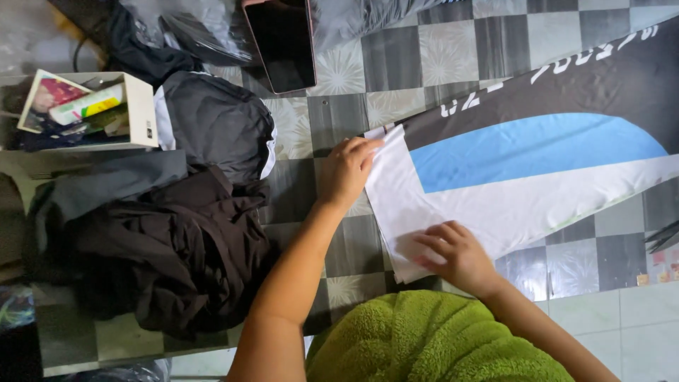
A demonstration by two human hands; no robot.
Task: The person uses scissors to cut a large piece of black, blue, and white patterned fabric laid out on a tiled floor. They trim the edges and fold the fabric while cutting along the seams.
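Head view: left hand [348,170] pinches the white jersey hem [396,194]; right hand [456,255], fingers spread, presses the hem flat beside it.

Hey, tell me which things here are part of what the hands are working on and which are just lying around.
In hand:
- left hand, gripping the garment's edge
- right hand, pressing flat on the white part
- black, blue and white garment spread on the mat

Lying about:
- heap of dark clothes
- white box of small items
- tablet
- green towel
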